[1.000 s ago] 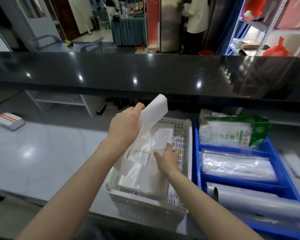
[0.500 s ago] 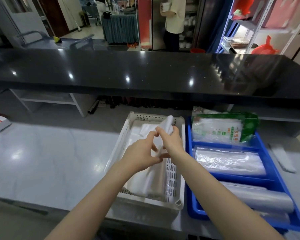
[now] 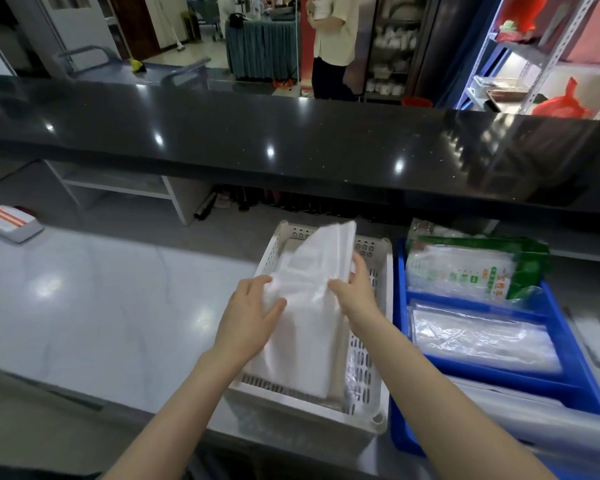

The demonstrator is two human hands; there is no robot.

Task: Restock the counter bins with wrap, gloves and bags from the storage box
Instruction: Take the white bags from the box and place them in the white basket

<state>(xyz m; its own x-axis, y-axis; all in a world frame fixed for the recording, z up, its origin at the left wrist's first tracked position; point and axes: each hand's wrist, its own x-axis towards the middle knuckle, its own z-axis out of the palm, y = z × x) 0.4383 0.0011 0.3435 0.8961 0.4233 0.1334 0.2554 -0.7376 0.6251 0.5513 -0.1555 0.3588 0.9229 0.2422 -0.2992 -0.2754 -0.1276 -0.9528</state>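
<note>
A white slotted basket (image 3: 374,344) stands on the grey counter. A stack of white plastic bags (image 3: 312,306) lies in it, its far end lifted and folded upward. My left hand (image 3: 250,313) presses on the stack's left side with fingers curled over the bags. My right hand (image 3: 352,289) grips the lifted part of the same bags from the right. To the right stands a blue divided bin (image 3: 565,334). It holds a green-printed pack (image 3: 471,268) at the back, clear bags (image 3: 478,337) in the middle and a roll of wrap (image 3: 541,414) at the front.
A raised black counter ledge (image 3: 291,140) runs across behind the bins. A small white and red box (image 3: 11,223) sits at the far left of the grey counter (image 3: 101,306). A person (image 3: 333,43) stands beyond the ledge. Metal shelving (image 3: 534,64) is at the back right.
My left hand brought the raised white bag bundle down into the basket. Both hands now hold the bags over the basket, and the view has shifted slightly left.
</note>
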